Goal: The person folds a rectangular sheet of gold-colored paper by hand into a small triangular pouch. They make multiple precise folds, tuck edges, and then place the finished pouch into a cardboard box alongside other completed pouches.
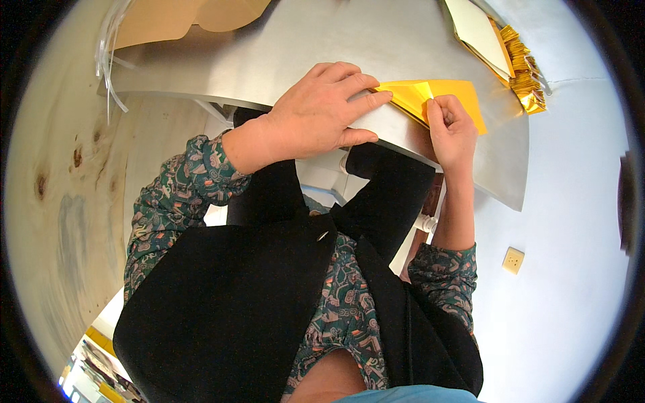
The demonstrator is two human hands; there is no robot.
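A shiny gold sheet of paper (463,94), partly folded over, lies at the near edge of the metal table (316,47). My right hand (453,131) is closed in a pinch on the paper's folded flap. My left hand (322,111) is open, its fingers stretched out over the tabletop, with the fingertips at the paper's left corner. It grips nothing that I can see. The underside of the paper is hidden.
A stack of cream and gold sheets (480,37) lies at the far right, beside a bunch of folded gold pieces (524,70). Tan board or paper (151,27) is at the far left, near clear plastic strips (107,57). A socket (513,260) is on the right wall.
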